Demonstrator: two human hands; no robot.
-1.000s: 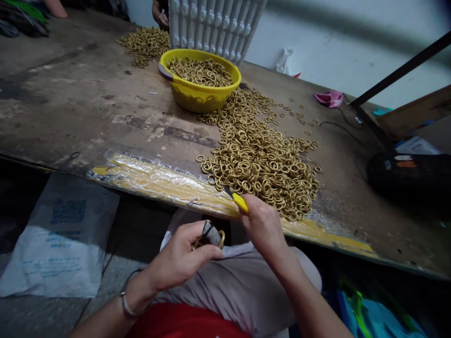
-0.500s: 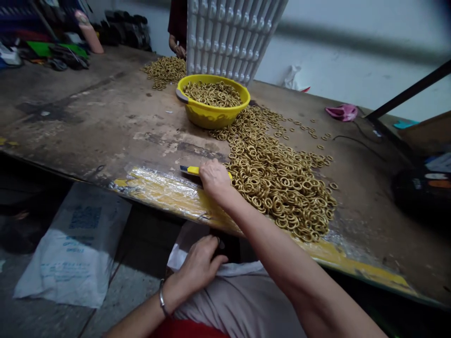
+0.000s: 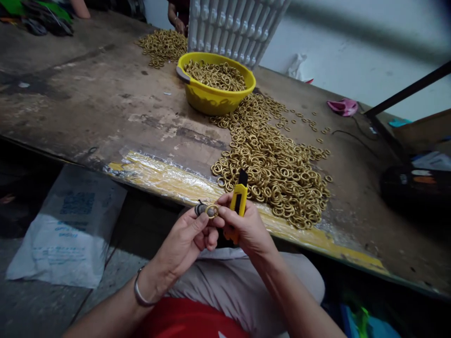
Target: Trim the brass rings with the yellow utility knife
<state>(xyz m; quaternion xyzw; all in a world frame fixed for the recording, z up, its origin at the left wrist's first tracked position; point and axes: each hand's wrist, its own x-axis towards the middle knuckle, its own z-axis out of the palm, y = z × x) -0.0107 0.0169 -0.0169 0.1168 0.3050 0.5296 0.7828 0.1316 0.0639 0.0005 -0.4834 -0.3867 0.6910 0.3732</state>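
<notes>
My left hand pinches a gold ring between thumb and fingers, with a small dark bit beside it. My right hand is closed round a yellow utility knife, blade end pointing up, and its fingertips touch the same ring. Both hands meet just in front of the table edge, above my lap. A big heap of gold rings lies on the table right behind them.
A yellow basin full of rings stands behind the heap, with a white slatted crate beyond it. Another pile of rings lies far left, near another person's hand. Yellow tape covers the worn table edge. A white bag lies on the floor.
My right hand came back from the table edge with the yellow knife and joined my left hand. My left hand rose from my lap holding the ring up.
</notes>
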